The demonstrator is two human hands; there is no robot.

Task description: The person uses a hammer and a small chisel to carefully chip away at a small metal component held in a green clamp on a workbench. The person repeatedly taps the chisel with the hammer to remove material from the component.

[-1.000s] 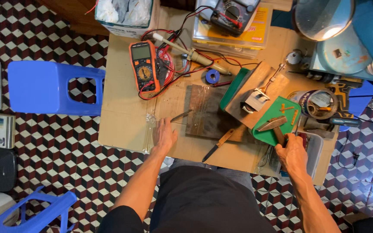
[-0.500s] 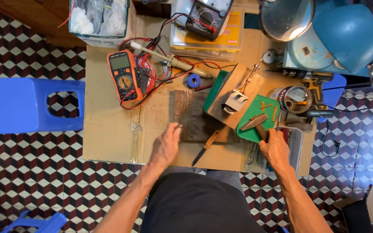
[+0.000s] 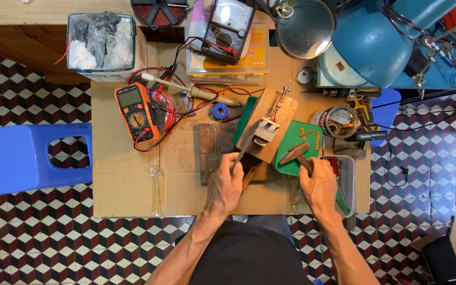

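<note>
overhead view of a cardboard-covered worktable on a checkered floor, seen from the wearer's head. the left hand sits at the table's centre, fingers closed around a thin metal tool, perhaps a chisel or screwdriver, whose tip slants up toward one o'clock. the tip meets a small metal part lying on a wooden block, which rests over a dark wooden board. the right hand, at three o'clock from the left, is wrapped tight around the handle of a hammer; its head hangs over a green plastic lid, just beside the block.

judged from this pose, the step in hand is lining up the tool on the metal part before a strike. the next move would call for holding the tool steady and bringing the hammer across onto its upper end, without slipping onto the knuckles.

around them: an orange multimeter at ten o'clock with red leads, a soldering iron at eleven, a lamp at one, a tape roll at two, and a blue plastic stool off the table at nine.
</note>
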